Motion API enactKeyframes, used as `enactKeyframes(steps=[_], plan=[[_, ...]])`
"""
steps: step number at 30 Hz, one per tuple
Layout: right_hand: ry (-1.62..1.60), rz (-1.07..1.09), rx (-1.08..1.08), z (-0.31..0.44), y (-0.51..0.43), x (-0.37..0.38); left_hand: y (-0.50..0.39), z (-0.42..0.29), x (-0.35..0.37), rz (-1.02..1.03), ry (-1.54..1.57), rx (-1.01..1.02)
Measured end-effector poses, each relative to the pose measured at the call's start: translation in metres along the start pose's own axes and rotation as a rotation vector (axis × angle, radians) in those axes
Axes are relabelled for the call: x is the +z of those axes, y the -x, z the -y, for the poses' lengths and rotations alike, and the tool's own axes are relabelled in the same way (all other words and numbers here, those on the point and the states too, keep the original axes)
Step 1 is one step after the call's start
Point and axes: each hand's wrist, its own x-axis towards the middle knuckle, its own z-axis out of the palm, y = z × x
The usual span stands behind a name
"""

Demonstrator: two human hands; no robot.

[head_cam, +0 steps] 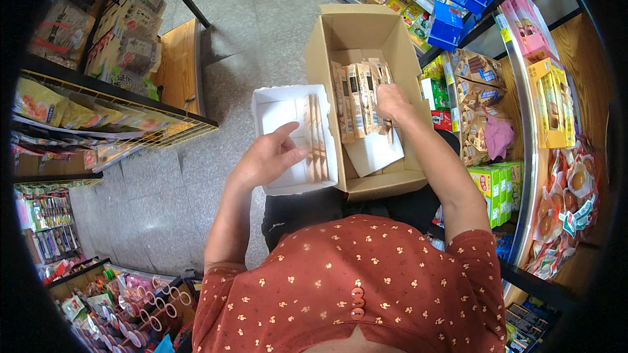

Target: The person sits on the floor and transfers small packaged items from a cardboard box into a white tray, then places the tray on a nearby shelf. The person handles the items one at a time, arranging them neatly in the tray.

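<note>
An open cardboard carton (319, 59) stands before me with a row of slim brown snack packets (364, 100) on edge inside. My right hand (391, 100) reaches into it, fingers curled around a packet at the row's right end; the fingertips are hidden. Left of the carton, and against it, is a white paperboard box (274, 108) with a torn rim. Several similar slim packets (316, 142) line its right side. Over this box my left hand (274, 152) has its thumb and index finger apart, the thumb close to those packets; whether it touches them is unclear.
Shelves on the right hold brown snack bags (478, 78), green boxes (498, 191), a yellow display box (549, 103) and a pink cloth (499, 137). At left stands a wire-edged rack (186, 125) of bagged goods. Grey floor tiles (147, 201) run between.
</note>
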Motion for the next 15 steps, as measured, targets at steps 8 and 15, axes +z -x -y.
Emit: enactKeyframes(steps=[8,15], plan=[[-0.087,-0.114,-0.011,-0.001,0.018,-0.024,0.012,-0.013,0.009,-0.008,0.108,0.050],[-0.952,-0.418,-0.374,0.011,0.100,-0.069,0.019,-0.040,0.033,-0.227,0.230,0.245]])
